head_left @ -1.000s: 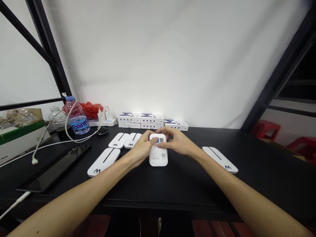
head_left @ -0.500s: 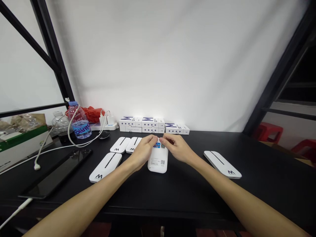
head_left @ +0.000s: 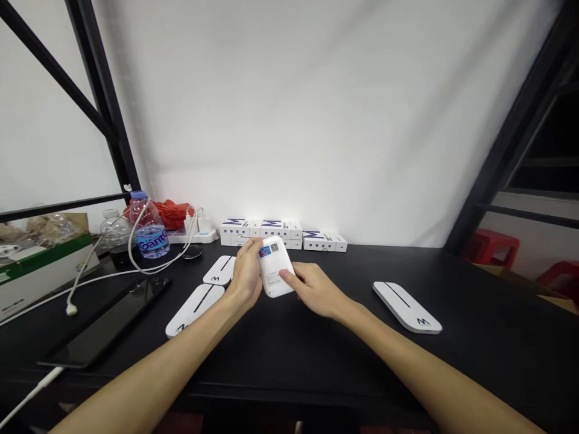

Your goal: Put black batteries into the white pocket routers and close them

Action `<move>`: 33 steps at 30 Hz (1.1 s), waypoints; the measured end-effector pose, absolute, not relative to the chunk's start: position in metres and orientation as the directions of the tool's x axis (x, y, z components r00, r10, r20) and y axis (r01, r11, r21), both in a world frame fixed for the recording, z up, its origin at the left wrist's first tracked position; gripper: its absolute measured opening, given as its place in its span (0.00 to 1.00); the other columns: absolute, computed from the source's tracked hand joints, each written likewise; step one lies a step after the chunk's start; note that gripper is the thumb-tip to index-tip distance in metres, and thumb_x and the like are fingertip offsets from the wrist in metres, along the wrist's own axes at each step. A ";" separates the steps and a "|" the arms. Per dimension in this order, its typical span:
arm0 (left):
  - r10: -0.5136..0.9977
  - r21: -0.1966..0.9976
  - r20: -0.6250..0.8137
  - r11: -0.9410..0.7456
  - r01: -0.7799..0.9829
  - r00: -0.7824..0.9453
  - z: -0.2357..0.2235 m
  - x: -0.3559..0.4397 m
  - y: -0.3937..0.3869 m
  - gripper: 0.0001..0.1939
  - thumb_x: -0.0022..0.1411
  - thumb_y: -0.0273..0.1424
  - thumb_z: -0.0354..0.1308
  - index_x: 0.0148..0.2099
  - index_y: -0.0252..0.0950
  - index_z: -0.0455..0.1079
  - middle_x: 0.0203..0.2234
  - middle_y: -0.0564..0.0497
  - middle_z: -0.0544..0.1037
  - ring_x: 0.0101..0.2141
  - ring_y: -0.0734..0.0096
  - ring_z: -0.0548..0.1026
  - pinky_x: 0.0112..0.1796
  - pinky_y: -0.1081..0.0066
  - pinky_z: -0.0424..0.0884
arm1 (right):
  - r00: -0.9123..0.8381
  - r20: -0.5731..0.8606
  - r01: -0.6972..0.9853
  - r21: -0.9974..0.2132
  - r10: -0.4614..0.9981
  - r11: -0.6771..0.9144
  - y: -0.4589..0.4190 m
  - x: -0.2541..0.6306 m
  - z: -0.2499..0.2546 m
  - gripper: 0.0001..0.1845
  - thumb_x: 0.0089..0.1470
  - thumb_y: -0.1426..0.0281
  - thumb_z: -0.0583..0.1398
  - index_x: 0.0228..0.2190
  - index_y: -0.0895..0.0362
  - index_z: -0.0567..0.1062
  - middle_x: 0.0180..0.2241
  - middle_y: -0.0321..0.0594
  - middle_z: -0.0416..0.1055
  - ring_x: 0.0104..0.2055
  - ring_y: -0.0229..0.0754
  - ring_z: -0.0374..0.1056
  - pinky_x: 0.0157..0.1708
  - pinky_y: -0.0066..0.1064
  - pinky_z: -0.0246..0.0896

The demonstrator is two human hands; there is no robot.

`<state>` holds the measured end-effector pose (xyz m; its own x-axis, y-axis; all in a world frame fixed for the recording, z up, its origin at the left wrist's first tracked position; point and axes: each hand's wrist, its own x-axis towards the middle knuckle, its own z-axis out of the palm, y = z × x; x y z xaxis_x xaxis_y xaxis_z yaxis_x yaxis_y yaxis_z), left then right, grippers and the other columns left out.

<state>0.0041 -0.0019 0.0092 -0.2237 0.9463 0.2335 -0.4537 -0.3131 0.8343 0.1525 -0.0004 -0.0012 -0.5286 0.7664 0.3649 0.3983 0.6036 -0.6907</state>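
A white, rounded flat device (head_left: 274, 271) is held up over the black table, its labelled back facing me. On that back are a blue sticker, a small square code and fine print. My left hand (head_left: 246, 271) grips its left edge. My right hand (head_left: 314, 287) closes on its lower right side, thumb across the back. Similar white devices lie face up: one (head_left: 219, 270) just left of my left hand, one (head_left: 195, 308) nearer me and partly behind my left forearm, and one (head_left: 407, 306) to the right of my right arm.
White printed boxes (head_left: 261, 234) are stacked against the wall. At left lie a dark tablet or phone (head_left: 108, 322) on a cable, a water bottle (head_left: 151, 232), a power strip (head_left: 205, 236) and a green-and-white carton (head_left: 45, 274). Red stools (head_left: 493, 247) stand beyond the table's right side.
The held device has tilted and shifted slightly left and upward. My right hand has slid from its top edge down to the lower right side; my left hand stays at the left edge.
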 end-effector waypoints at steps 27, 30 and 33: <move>0.774 0.747 0.596 -0.632 0.206 0.213 0.019 -0.012 -0.011 0.10 0.56 0.36 0.62 0.36 0.36 0.69 0.27 0.54 0.74 0.28 0.74 0.70 0.30 0.74 0.65 | -0.499 0.716 0.424 -0.291 0.489 0.858 0.006 0.174 0.011 0.11 0.60 0.67 0.54 0.29 0.58 0.72 0.24 0.35 0.64 0.26 0.36 0.58 0.27 0.29 0.53; 0.814 0.790 0.559 -0.581 0.196 0.159 0.019 -0.012 -0.010 0.13 0.55 0.39 0.62 0.38 0.37 0.67 0.26 0.56 0.70 0.26 0.76 0.66 0.27 0.76 0.62 | -0.451 0.624 0.320 -0.554 0.638 0.768 0.006 0.173 0.014 0.10 0.57 0.63 0.56 0.30 0.57 0.72 0.25 0.35 0.65 0.26 0.36 0.62 0.26 0.29 0.59; 0.848 0.822 0.523 -0.528 0.212 0.086 0.016 -0.009 -0.009 0.14 0.58 0.42 0.58 0.39 0.38 0.65 0.29 0.55 0.69 0.27 0.76 0.66 0.25 0.77 0.62 | -0.536 0.389 0.157 -0.825 0.749 0.542 0.004 0.174 0.019 0.15 0.51 0.61 0.62 0.38 0.56 0.69 0.33 0.37 0.69 0.31 0.39 0.68 0.25 0.30 0.67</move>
<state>-0.0094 -0.0094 0.0163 0.0859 0.8481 0.5229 0.2124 -0.5283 0.8221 0.1737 0.0035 0.0188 -0.5365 0.7487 0.3893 0.1575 0.5421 -0.8255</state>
